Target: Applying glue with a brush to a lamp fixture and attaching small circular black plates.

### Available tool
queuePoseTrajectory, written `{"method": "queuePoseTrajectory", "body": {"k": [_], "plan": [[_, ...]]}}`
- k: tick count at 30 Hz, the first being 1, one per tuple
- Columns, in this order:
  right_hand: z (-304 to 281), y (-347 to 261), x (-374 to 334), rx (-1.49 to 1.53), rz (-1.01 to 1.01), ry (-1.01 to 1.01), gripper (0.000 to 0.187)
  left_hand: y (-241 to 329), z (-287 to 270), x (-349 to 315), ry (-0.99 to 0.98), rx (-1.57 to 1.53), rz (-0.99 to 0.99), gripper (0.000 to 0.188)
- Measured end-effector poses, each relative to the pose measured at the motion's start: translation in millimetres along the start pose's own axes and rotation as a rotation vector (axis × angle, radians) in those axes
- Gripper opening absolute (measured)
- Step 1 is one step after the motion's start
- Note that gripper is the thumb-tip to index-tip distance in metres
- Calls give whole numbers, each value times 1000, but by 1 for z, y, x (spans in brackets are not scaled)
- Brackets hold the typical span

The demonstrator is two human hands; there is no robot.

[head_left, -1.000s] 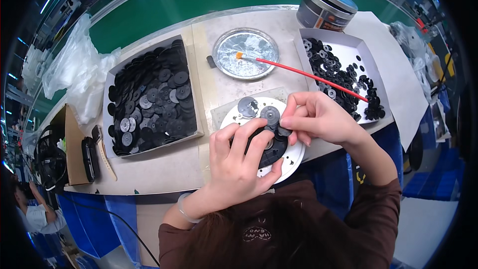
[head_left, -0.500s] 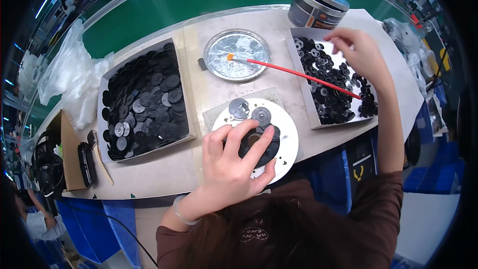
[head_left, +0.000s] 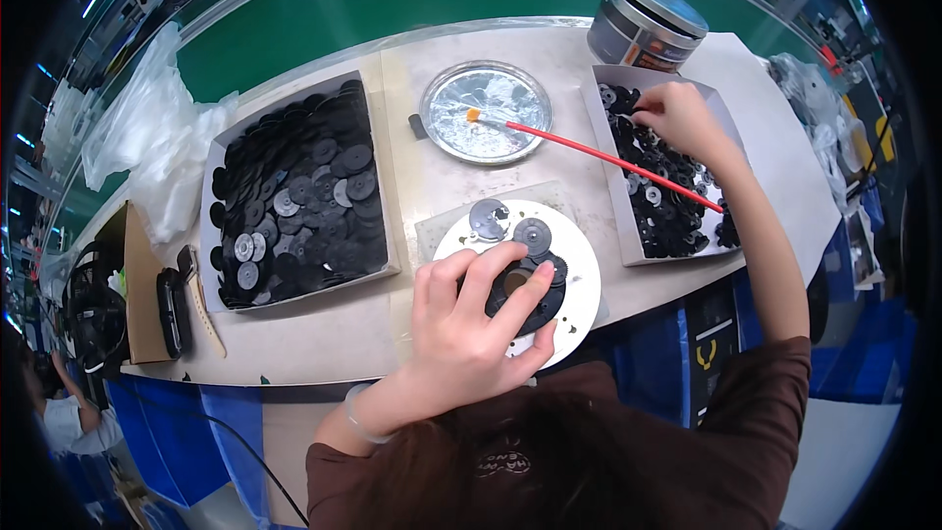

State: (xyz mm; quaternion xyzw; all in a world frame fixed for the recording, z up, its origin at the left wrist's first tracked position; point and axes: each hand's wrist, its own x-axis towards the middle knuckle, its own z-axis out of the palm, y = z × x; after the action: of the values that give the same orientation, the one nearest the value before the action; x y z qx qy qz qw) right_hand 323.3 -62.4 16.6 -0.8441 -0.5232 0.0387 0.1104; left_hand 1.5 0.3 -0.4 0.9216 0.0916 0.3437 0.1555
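Observation:
My left hand (head_left: pixel 476 319) lies over a white round plate (head_left: pixel 579 285), its fingers curled around a large black gear (head_left: pixel 540 309). Smaller dark gears sit beside it on the plate: a grey disc gear (head_left: pixel 532 235) just past my fingertips, and a grey disc with a pale, glossy patch (head_left: pixel 488 220) farther left. At the far right, my right hand (head_left: pixel 682 120) reaches into a white box (head_left: pixel 631 236) of small black gears (head_left: pixel 667 211). Its thumb and fingers are pinched together among the parts; whatever is between the fingertips is hidden.
A red-handled brush (head_left: pixel 608 152) spans from a round metal lid (head_left: pixel 491 147) to the right box. To the left stands a box (head_left: pixel 392 245) of larger black gears (head_left: pixel 304 206). A grey tin (head_left: pixel 643 25) stands behind; plastic bags (head_left: pixel 147 157) and a watch (head_left: pixel 201 304) lie left.
My right hand has moved left and down into the right box, and its fingers have closed among the small gears. My left hand stays on the black gear. The whole view has shifted slightly.

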Motion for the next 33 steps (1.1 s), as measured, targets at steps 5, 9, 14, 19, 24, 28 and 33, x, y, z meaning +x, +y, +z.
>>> {"method": "queuePoseTrajectory", "body": {"k": [5,9,14,19,24,28,33], "plan": [[-26,-36,-24,280,86,265,17,0,1,0,-8,5,7,41],[-41,-101,-50,766,74,-340,14,-1,2,-3,-2,4,3,41],[-23,-121,-44,796,136,-717,12,-1,2,-2,-5,16,5,42],[-14,-117,-36,774,203,-868,12,-2,5,-3,36,4,20,40],[-15,-125,-32,748,197,-912,14,-1,2,-2,31,12,9,39],[-11,-121,-30,717,161,-931,19,-1,3,-1,30,28,13,38],[-10,-126,-30,720,124,-936,23,3,3,-2,36,42,12,38]]}}
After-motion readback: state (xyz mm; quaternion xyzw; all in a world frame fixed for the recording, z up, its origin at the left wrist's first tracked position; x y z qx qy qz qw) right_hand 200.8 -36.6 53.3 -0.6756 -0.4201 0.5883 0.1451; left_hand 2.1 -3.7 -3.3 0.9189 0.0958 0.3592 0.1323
